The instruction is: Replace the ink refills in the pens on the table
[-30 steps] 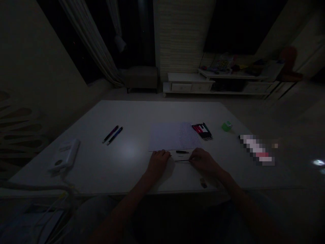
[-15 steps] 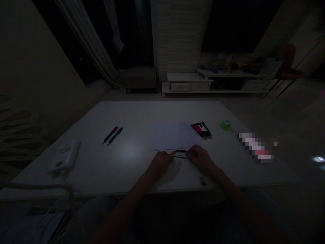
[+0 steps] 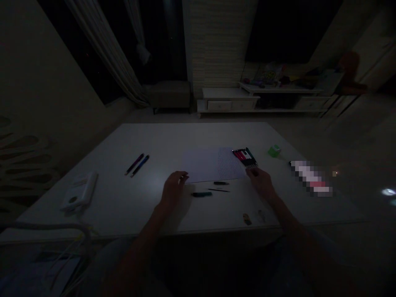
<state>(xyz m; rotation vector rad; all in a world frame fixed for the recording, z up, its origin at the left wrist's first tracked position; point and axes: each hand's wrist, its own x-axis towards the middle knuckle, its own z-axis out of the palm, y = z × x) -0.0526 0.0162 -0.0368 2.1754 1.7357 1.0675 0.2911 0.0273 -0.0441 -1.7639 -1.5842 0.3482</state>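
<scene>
**Right hand (image 3: 260, 181) just beside a bundle of pens (image 3: 245, 158), left hand (image 3: 173, 187) well apart from it**

At far left, two loose pens (image 3: 136, 165) lay slanted on the white table (image 3: 123, 140). The left hand was spread open and looked empty at the near-left corner of a sheet of paper (image 3: 201, 165), with a dark green pen barrel (image 3: 201, 194) and a thin black rod (image 3: 218, 190) to its right. The right hand was narrowed, its fingers close by the bundle's near end; the dim light hid whether it held anything. The bundle's long axis ran from far left to near right, and the right hand was much the nearer.
</scene>
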